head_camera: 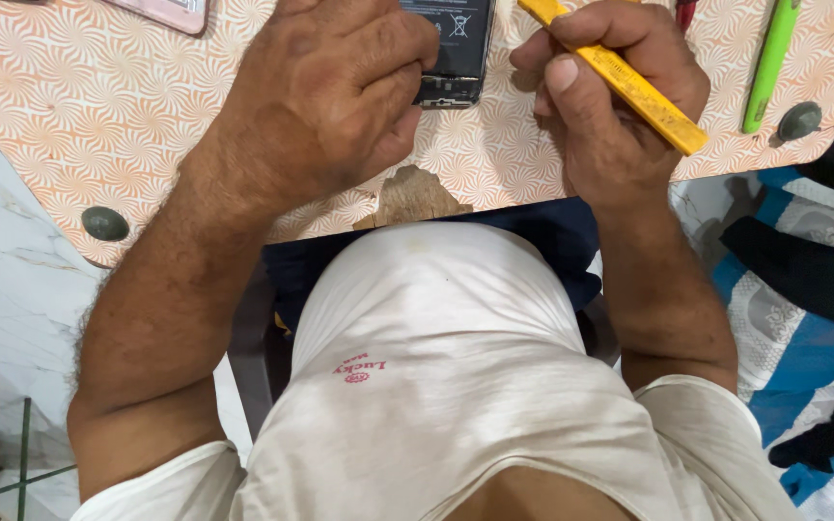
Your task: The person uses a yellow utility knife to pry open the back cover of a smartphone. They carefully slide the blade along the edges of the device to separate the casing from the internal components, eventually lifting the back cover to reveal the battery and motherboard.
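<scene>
An opened dark phone (451, 48) with its back off lies on the orange patterned tabletop (98, 87) at the top middle. My left hand (325, 92) presses down on its left side and covers part of it. My right hand (600, 106) is closed around a flat yellow tool (629, 82), whose far end points toward the phone's right edge. The tool's tip is out of frame.
A green pen-like tool (769, 63) lies at the top right. A pink device corner (171, 12) shows at the top left. The table's front edge has a chipped patch (415, 198) and round grey studs (105, 223). Dark clothes lie on a blue cloth (803, 318) to the right.
</scene>
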